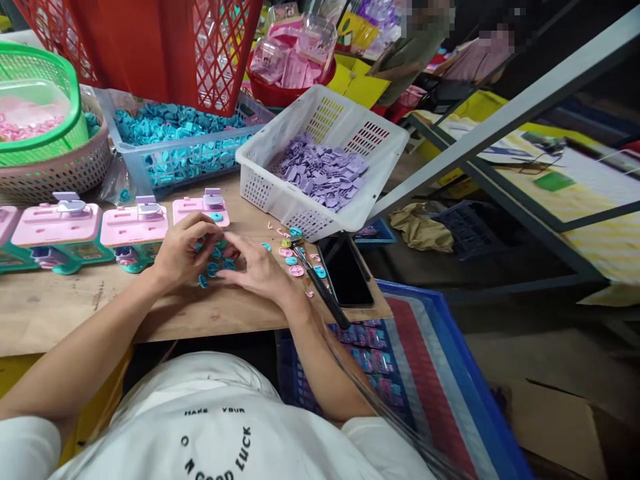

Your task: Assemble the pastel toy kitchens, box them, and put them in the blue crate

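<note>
My left hand (183,252) is closed in a pinch above the wooden table, its fingertips together; whatever they hold is hidden. Facing it, my right hand (261,272) has its thumb and fingers apart, with small teal plastic pieces (213,269) lying on the table between the two hands. Just beyond my left hand stands a pink-topped toy box (193,208) with a purple flap and a teal piece on its top. Two more pink and teal toy boxes (134,230) and part of another line up to the left.
A white basket of purple pieces (323,170) tilts behind my hands. To the right lie a black-handled hammer (325,293), a phone (346,272) and scattered pink pieces (297,271). A blue crate of teal parts (187,160) and a red basket (140,47) stand at the back.
</note>
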{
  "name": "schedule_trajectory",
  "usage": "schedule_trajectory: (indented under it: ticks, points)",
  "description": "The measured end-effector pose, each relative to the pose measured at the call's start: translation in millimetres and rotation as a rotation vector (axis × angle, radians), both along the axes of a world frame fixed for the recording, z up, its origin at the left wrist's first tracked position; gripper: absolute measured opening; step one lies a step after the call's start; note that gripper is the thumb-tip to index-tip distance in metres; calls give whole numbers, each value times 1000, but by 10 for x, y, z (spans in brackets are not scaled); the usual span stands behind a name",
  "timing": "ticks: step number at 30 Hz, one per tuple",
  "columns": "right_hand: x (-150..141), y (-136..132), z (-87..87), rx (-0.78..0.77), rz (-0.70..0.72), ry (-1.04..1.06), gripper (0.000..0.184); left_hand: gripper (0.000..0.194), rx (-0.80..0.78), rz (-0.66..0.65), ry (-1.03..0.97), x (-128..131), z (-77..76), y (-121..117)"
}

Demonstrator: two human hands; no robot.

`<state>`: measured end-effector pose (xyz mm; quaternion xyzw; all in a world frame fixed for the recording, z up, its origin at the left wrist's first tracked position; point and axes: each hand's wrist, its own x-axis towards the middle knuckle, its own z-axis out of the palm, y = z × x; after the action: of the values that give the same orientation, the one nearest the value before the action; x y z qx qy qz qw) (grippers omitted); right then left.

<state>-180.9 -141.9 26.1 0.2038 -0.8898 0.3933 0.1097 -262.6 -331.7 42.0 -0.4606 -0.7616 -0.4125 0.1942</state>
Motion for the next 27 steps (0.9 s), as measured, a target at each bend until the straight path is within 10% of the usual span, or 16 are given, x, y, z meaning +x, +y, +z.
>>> schedule_trajectory:
  ticks: [7,14,17,27]
  points:
    - [-72,-149,-253,332,11,27,10,15,-40,-17,-16,-36,-1,-22]
    - [-160,-101,-89,-780,-138,-312,40,32,7,-184,-17,-16,-16,17]
    - [-248,-130,39,-981,-115,-453,51,31,79,-89,-59,4,11,67]
    - [-688,112,221,-37,-47,437,24,45,-129,130,-218,-255,304,140]
